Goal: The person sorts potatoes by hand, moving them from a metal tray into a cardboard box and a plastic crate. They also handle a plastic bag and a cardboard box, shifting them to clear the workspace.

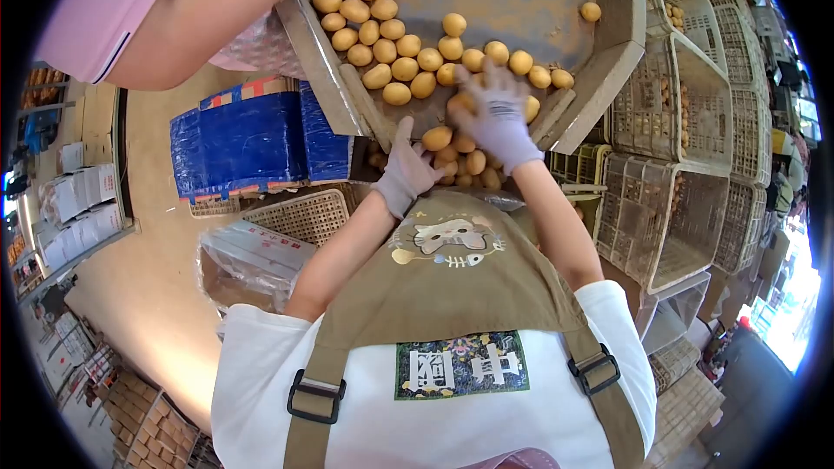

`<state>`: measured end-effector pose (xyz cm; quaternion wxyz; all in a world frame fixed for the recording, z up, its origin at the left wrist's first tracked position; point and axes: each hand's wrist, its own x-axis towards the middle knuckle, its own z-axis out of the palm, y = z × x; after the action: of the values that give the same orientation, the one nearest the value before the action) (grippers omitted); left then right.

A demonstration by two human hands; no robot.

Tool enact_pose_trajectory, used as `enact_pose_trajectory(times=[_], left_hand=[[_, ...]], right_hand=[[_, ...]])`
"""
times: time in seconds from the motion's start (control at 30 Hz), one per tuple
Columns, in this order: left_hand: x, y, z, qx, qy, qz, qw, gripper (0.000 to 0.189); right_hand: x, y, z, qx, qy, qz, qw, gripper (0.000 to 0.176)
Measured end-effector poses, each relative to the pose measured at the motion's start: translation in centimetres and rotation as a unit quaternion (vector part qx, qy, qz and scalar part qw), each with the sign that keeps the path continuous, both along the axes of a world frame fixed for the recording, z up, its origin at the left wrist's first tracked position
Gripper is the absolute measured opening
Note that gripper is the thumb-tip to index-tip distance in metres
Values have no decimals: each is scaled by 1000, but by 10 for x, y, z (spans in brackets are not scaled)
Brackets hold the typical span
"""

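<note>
Smooth, oval, yellow-brown fruits [383, 51] lie over the near and left parts of a sorting tray [486, 0] with raised sides. At the tray's narrow near mouth, more of these fruits [466, 161] are heaped close to my apron. My right hand [497, 117], in a pale glove and slightly blurred, reaches over the fruits at the mouth with its fingers spread. My left hand [408, 169], gloved too, rests beside the left edge of the mouth. Its thumb points up, apart from the fingers, close to the heaped fruits.
Another person's arm [217, 17] in a pink sleeve reaches over the tray's left side. Stacked plastic crates [643, 208], some with fruits inside, line the right. At left are a blue-covered box [239, 143], a woven basket [304, 217] and a plastic-wrapped carton [256, 247].
</note>
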<state>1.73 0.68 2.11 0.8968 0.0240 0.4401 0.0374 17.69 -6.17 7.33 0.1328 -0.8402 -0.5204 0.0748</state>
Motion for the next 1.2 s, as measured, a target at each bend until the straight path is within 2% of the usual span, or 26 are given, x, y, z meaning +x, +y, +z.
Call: enact_pose_trajectory(times=[0.03, 0.07, 0.1, 0.13, 0.17, 0.23, 0.27, 0.3, 0.33, 0.37, 0.4, 0.43, 0.5, 0.53, 0.63, 0.73, 0.8, 0.83, 0.9, 0.93, 1.0, 1.13, 1.2], left_hand=[[0, 0, -2, -33, -33, 24, 999, 80], [1, 2, -6, -65, -68, 47, 994, 81], [2, 4, -8, -98, -101, 72, 987, 82], [4, 3, -5, -72, -61, 64, 994, 83], [4, 3, -3, -72, -85, 64, 992, 83], [3, 3, 7, -72, -133, 68, 986, 82], [6, 1, 14, -65, -65, 60, 994, 79], [7, 0, 12, -58, -96, 67, 991, 80], [7, -1, 6, -53, -128, 72, 988, 80], [9, -2, -3, -47, -161, 76, 983, 81], [7, 6, -4, -254, -396, 162, 868, 89], [6, 5, -4, -189, -331, 132, 915, 92], [0, 1, 5, -53, -188, 79, 977, 98], [0, 0, 0, -96, -196, 92, 972, 103], [-2, 0, -12, -36, -260, 63, 963, 110], [4, 2, -1, -84, -199, 91, 972, 110], [9, 5, 6, -127, -137, 106, 977, 108], [7, 6, 1, -225, -185, 139, 947, 104], [4, 8, -8, -426, -244, 179, 852, 97], [-2, 6, -28, -630, -340, 220, 663, 94], [-10, 1, -56, -778, -415, 233, 410, 92], [-8, 2, -69, -786, -435, 187, 398, 94], [-4, 1, -57, -619, -389, 163, 662, 100]], right_hand=[[-7, 5, 0, -2, 2, 27, 1000, 57], [-11, 2, 4, -100, 4, 131, 986, 60], [-14, -2, 13, -104, 38, 145, 983, 52], [2, -5, 0, -75, 3, 141, 987, 48], [19, -7, -13, -46, -31, 140, 989, 44], [13, 8, -4, 68, -45, -19, 997, 33], [8, 20, 6, 42, -20, 36, 998, 30], [2, 32, 14, 17, 5, 87, 996, 27], [-13, 35, 11, 107, -44, 183, 976, 27], [-30, 41, 8, 110, -48, 225, 967, 31], [-31, 42, 4, 66, -39, 217, 973, 36], [-30, 43, -4, 21, -30, 210, 977, 41], [-15, 30, -23, 28, -25, 150, 988, 49], [-17, 16, -11, 13, -58, 126, 990, 53], [1, -33, -8, -67, -29, 98, 993, 48], [2, -55, -7, -51, -16, 65, 996, 35], [2, -52, -5, -83, -24, 90, 992, 38], [1, -50, -4, -107, -24, 96, 989, 40], [-2, -50, -5, -101, -22, 89, 991, 40], [-4, -49, -6, -98, -20, 88, 991, 40], [-6, -49, -3, -113, -17, 83, 990, 41], [-4, -49, -1, -99, -26, 83, 991, 39], [-3, -47, 0, -42, -19, 68, 997, 34]])
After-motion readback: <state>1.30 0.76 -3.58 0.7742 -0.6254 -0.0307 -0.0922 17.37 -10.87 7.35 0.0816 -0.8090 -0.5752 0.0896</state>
